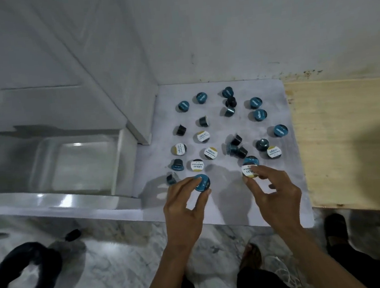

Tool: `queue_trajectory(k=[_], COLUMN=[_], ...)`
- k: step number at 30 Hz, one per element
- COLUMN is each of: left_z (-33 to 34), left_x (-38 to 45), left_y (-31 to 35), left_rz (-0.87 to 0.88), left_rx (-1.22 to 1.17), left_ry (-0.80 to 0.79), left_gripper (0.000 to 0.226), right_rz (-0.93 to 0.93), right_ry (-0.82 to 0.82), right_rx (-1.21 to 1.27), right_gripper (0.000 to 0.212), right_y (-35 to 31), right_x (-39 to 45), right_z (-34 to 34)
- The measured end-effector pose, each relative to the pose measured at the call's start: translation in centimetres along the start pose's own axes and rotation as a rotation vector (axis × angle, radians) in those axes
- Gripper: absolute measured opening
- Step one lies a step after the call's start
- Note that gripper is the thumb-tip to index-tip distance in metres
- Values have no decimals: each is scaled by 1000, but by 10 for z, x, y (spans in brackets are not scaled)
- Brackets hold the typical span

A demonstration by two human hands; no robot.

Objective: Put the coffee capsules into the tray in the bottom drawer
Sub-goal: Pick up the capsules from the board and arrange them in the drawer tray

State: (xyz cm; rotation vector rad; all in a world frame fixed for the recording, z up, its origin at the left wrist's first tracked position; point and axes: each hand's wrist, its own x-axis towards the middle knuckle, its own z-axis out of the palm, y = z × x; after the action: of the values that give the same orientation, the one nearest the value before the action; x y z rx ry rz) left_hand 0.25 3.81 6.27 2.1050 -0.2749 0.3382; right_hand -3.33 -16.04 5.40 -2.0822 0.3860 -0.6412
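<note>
Several coffee capsules lie scattered on a white sheet [281, 180] on the floor, some with teal lids, some with white and gold lids. My left hand [186, 205] pinches a teal-lidded capsule [201, 182] between thumb and fingers at the sheet's near edge. My right hand [272, 189] grips a white-lidded capsule [249, 171], just in front of another teal capsule [251, 160]. To the left, the bottom drawer [60, 201] stands pulled out, with a clear plastic tray [78, 166] inside it. The tray looks empty.
A white cabinet [97, 83] rises behind the drawer. A pale wooden board [349, 140] lies right of the sheet. A black fuzzy ring [24, 276] rests on the marble floor at lower left. My foot [251, 255] and a dark sandal [336, 229] are near the sheet's front edge.
</note>
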Motion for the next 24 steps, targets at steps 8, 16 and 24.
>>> queue_trajectory(k=[8, 16, 24], left_z=[-147, -313, -383], left_x=[47, 88, 151], left_y=[-7, -87, -170], left_rz=[125, 107, -72], left_rx=[-25, 89, 274], left_ry=[47, -22, -289], left_gripper=[31, 31, 28], right_rz=[-113, -74, -55], right_ry=[0, -91, -319], right_rx=[77, 184, 147], right_gripper=[30, 24, 20], right_y=[-125, -227, -274], right_x=[-3, -43, -32], right_z=[62, 166, 253])
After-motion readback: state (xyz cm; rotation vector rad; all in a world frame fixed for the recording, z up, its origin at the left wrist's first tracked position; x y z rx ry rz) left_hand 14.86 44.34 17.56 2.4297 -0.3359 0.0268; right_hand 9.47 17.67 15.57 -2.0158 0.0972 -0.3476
